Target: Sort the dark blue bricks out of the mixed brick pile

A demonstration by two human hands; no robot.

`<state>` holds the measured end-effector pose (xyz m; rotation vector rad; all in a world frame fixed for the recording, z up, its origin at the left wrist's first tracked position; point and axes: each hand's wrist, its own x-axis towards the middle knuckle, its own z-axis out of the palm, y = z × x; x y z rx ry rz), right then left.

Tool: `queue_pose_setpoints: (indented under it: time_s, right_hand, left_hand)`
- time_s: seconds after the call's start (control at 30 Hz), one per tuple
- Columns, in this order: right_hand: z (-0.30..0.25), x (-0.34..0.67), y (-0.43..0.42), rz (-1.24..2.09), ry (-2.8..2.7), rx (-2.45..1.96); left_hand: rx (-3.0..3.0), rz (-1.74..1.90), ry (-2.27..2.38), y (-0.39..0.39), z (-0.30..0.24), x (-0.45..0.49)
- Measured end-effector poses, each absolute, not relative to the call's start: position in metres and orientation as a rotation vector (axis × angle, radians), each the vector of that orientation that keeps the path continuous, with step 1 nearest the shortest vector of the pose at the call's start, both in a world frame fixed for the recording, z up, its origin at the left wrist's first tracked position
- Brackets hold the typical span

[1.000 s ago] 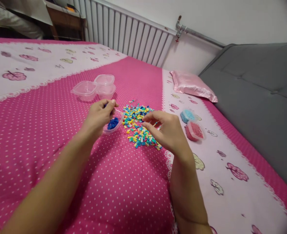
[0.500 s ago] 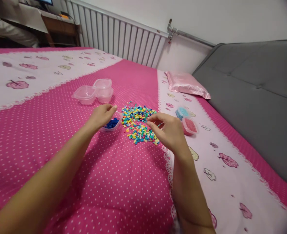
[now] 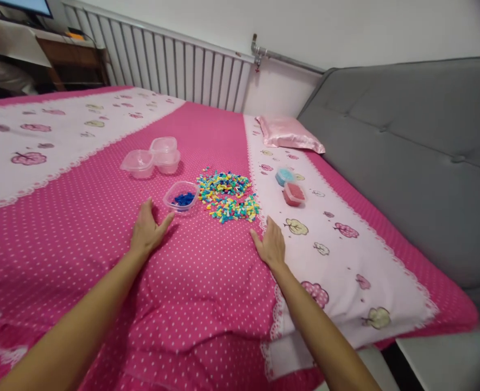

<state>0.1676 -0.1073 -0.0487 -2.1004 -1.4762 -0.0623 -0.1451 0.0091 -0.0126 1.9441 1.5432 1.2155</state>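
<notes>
My left hand [image 3: 148,228] rests with thumb and fingers apart, just below a clear plastic container [image 3: 169,206] that has dark blue pieces [image 3: 184,199] in it. Nothing is in that hand. To the right of the container lies a loose heap of small multicoloured building bricks [image 3: 227,195], mostly yellow, teal and blue. Below the heap's right end, my right hand [image 3: 271,241] is spread and holds nothing, by the lace seam of the bedspread.
Several clear empty containers [image 3: 139,162] stand together at the back left. On the white strip to the right are a container of light blue pieces [image 3: 284,176] and one of red pieces [image 3: 294,193]. A pink pillow [image 3: 291,134] lies near the grey headboard [image 3: 406,163]. A radiator [image 3: 162,60] lines the wall.
Both hands have drawn back toward me and opened. My left hand has let go of the container with blue pieces; my right hand has left the brick heap. The view has shifted.
</notes>
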Motion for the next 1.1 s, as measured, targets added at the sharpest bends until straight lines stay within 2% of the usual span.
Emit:
queue_pose_setpoints:
  time_s: [0.53,1.1]
  right_hand:
    - [-0.052,0.165,-0.101,-0.257,-1.456,-2.075]
    - [-0.049,0.169,-0.100,-0.174,-1.430,-2.077]
  left_hand:
    - [2.134,1.118,1.666,0.017,-0.019,-0.143]
    - [2.188,1.121,1.672,0.022,-0.020,-0.140]
